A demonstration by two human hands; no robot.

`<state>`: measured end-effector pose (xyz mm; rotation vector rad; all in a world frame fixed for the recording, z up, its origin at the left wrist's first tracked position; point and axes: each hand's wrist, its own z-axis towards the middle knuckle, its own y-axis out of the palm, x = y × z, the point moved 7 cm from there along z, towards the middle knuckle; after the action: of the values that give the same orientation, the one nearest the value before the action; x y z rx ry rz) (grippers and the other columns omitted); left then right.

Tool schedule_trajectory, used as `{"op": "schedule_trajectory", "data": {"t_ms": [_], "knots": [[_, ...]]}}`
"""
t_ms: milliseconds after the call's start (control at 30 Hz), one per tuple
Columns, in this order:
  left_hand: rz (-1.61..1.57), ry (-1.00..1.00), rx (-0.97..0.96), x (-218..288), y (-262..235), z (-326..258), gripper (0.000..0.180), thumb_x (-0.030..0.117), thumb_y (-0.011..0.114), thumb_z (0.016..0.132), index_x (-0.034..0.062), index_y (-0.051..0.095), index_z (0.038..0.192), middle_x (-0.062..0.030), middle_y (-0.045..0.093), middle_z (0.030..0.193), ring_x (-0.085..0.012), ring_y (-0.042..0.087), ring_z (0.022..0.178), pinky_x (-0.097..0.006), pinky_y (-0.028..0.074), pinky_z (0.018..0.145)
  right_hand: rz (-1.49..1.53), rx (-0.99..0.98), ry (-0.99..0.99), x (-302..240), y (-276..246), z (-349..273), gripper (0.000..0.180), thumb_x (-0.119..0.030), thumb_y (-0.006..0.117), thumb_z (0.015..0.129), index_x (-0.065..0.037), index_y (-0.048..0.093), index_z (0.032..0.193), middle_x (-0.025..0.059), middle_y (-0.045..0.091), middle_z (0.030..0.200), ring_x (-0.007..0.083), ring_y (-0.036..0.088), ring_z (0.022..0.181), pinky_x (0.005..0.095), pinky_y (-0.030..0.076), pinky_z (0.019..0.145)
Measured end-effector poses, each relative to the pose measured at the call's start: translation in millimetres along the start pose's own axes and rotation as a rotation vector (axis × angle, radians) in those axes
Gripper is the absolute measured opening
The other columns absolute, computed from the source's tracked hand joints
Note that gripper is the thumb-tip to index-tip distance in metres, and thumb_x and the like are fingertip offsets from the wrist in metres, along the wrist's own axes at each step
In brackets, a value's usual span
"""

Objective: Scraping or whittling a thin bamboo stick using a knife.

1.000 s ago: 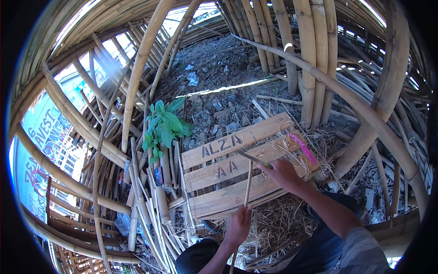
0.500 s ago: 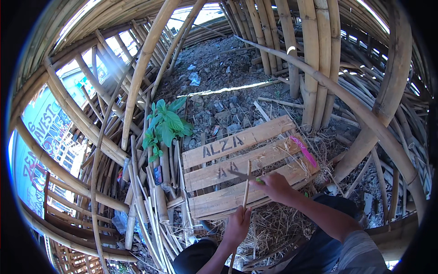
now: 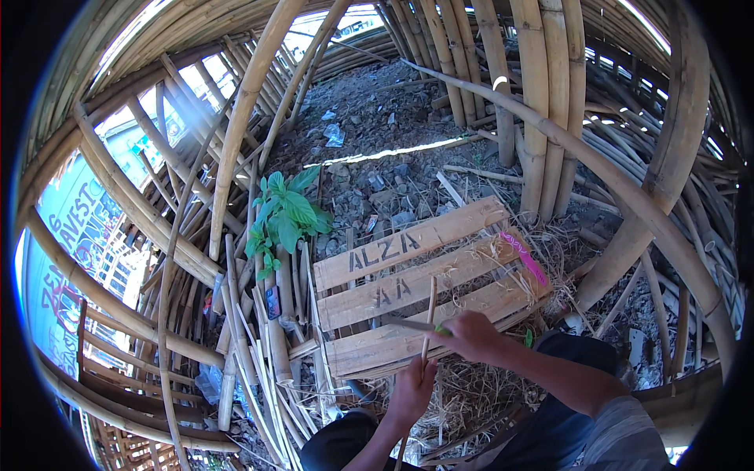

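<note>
My left hand (image 3: pixel 410 392) grips a thin bamboo strip (image 3: pixel 428 314) that stands nearly upright in front of me. My right hand (image 3: pixel 471 336) holds a knife (image 3: pixel 408 323) with a green handle; its blade points left and lies across the strip. Both hands are over the near edge of a wooden pallet (image 3: pixel 369 298) made of three pale slats with dark lettering. A pink strip (image 3: pixel 525 257) lies on the pallet's right end.
Thick bamboo poles (image 3: pixel 542 102) lean all around. A bundle of cut bamboo pieces (image 3: pixel 267 345) lies left of the pallet beside a green leafy plant (image 3: pixel 284 216). Dry straw (image 3: pixel 471 400) covers the ground by my knees; stony soil (image 3: pixel 377 125) lies beyond.
My right hand with the knife has moved left and down along the strip, toward my left hand. The left hand keeps its grip lower on the strip.
</note>
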<state>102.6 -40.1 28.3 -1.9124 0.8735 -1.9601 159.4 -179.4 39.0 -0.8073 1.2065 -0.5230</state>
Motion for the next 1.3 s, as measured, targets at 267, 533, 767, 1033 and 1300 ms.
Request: {"op": "schedule_trajectory", "data": {"t_ms": [267,533,767,1033,1300], "knots": [[0.017,0.002,0.012,-1,-3,1,0.025,0.020,0.052,0.090,-0.0020,0.045,0.079,-0.0228,0.051,0.057,-0.0429,0.053,0.056,-0.044,0.037,0.047,-0.050,0.107,0.010,13,-23,18,0.058,-0.053,0.046,0.086,-0.004,0.058,0.058,0.0136,0.051,0.046,0.0316,0.054,0.045,0.0428,0.045,0.048],[-0.002,0.025,0.038,4,-7,-1,0.026,0.017,0.055,0.089,-0.0019,0.043,0.076,-0.0214,0.050,0.056,-0.0418,0.052,0.054,-0.043,0.036,0.046,0.051,0.054,-0.159,-7,9,-2,0.058,-0.049,0.046,0.088,-0.001,0.055,0.056,0.0157,0.047,0.045,0.0322,0.053,0.044,0.0417,0.043,0.048],[-0.006,0.055,0.063,9,-11,2,0.026,0.016,0.055,0.089,-0.0014,0.042,0.076,-0.0194,0.048,0.054,-0.0386,0.051,0.049,-0.042,0.035,0.044,-0.069,0.139,-0.038,-1,-22,9,0.056,-0.048,0.049,0.086,-0.002,0.055,0.055,0.0148,0.047,0.044,0.0310,0.052,0.044,0.0420,0.043,0.048],[0.002,0.071,0.051,12,-11,-1,0.028,0.018,0.055,0.089,-0.0014,0.041,0.074,-0.0191,0.048,0.053,-0.0389,0.051,0.049,-0.042,0.034,0.044,0.017,-0.006,-0.137,-10,-5,-3,0.056,-0.049,0.052,0.085,-0.002,0.054,0.055,0.0156,0.048,0.046,0.0323,0.053,0.045,0.0433,0.043,0.049],[0.021,0.041,0.049,8,-9,1,0.029,0.018,0.056,0.089,-0.0013,0.042,0.072,-0.0186,0.047,0.052,-0.0376,0.051,0.047,-0.042,0.034,0.043,-0.083,0.090,0.020,10,-27,15,0.060,-0.053,0.045,0.086,-0.003,0.057,0.057,0.0144,0.052,0.048,0.0323,0.056,0.047,0.0425,0.046,0.052]]}}
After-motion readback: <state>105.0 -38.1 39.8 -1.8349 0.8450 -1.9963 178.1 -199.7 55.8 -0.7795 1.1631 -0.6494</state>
